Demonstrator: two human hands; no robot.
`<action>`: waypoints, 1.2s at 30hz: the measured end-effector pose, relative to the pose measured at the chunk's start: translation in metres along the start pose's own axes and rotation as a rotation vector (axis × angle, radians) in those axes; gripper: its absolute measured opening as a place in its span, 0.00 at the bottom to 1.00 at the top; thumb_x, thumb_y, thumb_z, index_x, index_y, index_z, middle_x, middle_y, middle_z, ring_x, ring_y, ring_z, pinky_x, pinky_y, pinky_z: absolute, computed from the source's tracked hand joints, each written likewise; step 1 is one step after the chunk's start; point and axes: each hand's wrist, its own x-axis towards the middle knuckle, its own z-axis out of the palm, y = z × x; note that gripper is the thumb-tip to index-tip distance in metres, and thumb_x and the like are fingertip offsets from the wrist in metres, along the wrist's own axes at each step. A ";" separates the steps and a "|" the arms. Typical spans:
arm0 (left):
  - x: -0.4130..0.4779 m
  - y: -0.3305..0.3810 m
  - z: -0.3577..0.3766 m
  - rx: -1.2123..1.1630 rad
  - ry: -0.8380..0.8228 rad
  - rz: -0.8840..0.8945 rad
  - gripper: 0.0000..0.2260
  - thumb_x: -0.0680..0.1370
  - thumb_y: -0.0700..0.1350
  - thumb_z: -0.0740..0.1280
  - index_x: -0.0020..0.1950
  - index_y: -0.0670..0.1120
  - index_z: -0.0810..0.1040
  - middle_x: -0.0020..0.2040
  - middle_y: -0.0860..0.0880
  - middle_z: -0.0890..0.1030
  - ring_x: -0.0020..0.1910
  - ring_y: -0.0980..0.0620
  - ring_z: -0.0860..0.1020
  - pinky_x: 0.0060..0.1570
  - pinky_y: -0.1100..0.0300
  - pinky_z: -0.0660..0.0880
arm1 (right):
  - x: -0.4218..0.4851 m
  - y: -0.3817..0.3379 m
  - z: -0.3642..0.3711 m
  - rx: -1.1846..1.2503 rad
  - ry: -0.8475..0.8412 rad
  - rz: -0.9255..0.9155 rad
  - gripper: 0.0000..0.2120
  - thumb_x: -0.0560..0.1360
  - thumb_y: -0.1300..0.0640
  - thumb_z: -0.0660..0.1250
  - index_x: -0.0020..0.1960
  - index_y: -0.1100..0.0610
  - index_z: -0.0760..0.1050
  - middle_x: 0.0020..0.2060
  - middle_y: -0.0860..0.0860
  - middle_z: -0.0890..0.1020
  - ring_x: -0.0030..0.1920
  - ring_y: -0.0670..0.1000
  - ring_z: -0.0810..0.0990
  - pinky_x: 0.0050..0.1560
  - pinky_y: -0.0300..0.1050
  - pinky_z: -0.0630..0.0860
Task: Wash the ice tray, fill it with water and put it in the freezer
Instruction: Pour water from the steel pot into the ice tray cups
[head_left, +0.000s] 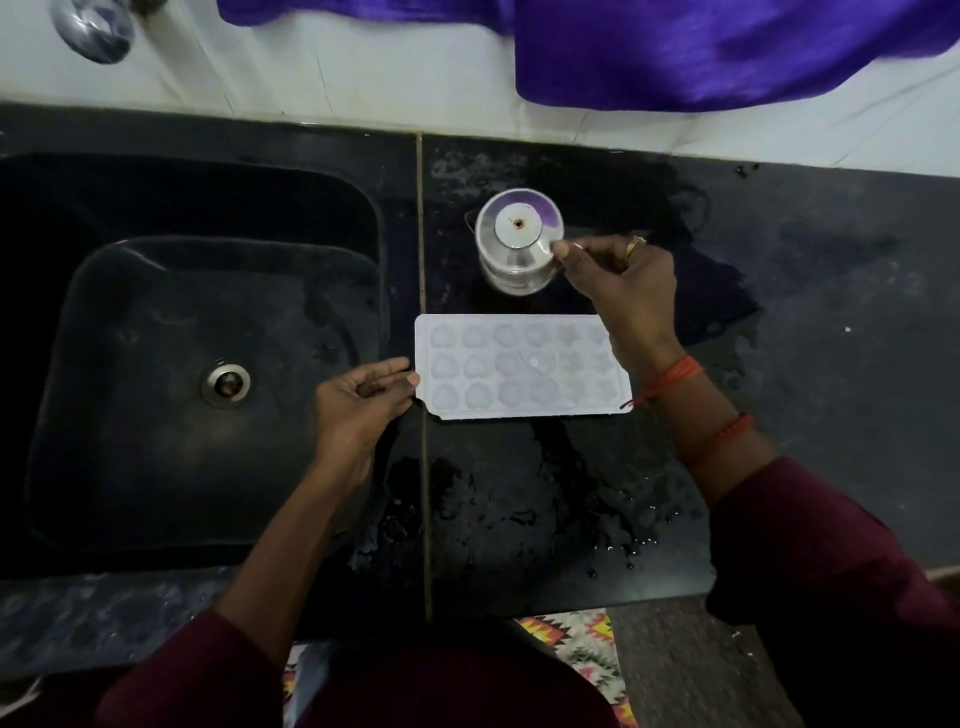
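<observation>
- Ice tray (519, 366) lies flat on the wet black counter (831, 312), just right of the sink (104, 312) and just in front of a steel vessel (511, 260).
- Right hand (623, 280) pinches the vessel's rim between thumb and fingers (563, 251). The vessel stands upright on the counter, not tipped over the tray.
- Left hand (358, 400) sits at the tray's left edge with curled fingers (395, 366) and the thumb tip touching the edge. Whether it actually grips the tray cannot be told.
- Puddles around the tray suggest the wash is done.
- Some middle cells show a glint, but whether they hold water is unclear. The filling step looks to be in hand or near its end.
- Still to do: carrying the tray level to the freezer, which is not in view.
</observation>
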 end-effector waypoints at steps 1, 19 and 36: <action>0.000 0.000 0.000 0.002 0.001 0.001 0.12 0.74 0.36 0.76 0.56 0.40 0.84 0.43 0.47 0.87 0.42 0.56 0.85 0.42 0.67 0.80 | 0.002 0.005 0.002 0.041 0.008 0.031 0.21 0.66 0.40 0.80 0.47 0.56 0.86 0.41 0.54 0.88 0.46 0.54 0.87 0.54 0.60 0.83; -0.002 0.005 0.003 -0.006 0.015 -0.027 0.12 0.74 0.35 0.75 0.57 0.39 0.83 0.46 0.44 0.87 0.41 0.57 0.85 0.40 0.68 0.80 | 0.034 0.026 0.046 0.514 0.224 0.347 0.07 0.74 0.61 0.76 0.39 0.62 0.80 0.44 0.59 0.80 0.39 0.47 0.80 0.44 0.41 0.81; 0.000 0.005 0.002 0.028 0.013 -0.029 0.12 0.74 0.36 0.75 0.57 0.39 0.84 0.48 0.43 0.87 0.44 0.55 0.86 0.44 0.66 0.81 | 0.043 0.003 0.060 0.572 0.045 0.405 0.05 0.80 0.59 0.69 0.55 0.58 0.79 0.55 0.56 0.83 0.54 0.50 0.82 0.54 0.41 0.81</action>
